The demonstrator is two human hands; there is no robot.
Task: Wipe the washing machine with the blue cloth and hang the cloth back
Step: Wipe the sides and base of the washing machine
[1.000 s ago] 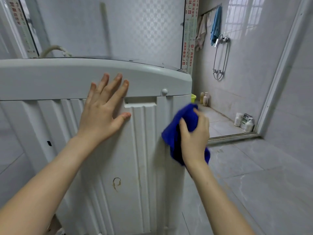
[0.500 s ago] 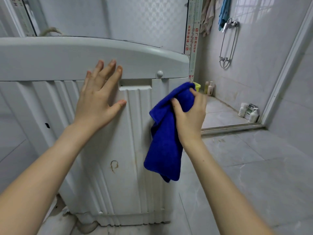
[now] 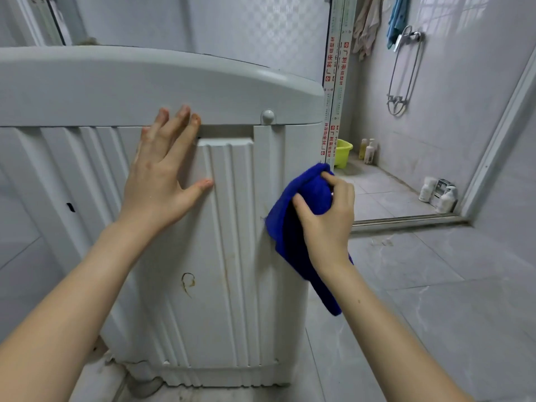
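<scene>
Right grip (image 3: 327, 224) bunching blue cloth (image 3: 282, 221) against washing machine (image 3: 145, 88) corner edge; left grip (image 3: 159, 184) splayed flat

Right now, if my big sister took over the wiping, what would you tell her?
Left hand open, flat on the washing machine panel, fingertips at the top trim.
Right hand grips the blue cloth against the machine's right corner edge; its tail hangs down.
Done: cloth fetched, wiping under way; brownish stains show on the panel.
To do: finish wiping, then hang the cloth back, probably by the hanging cloths on the far wall.
</scene>
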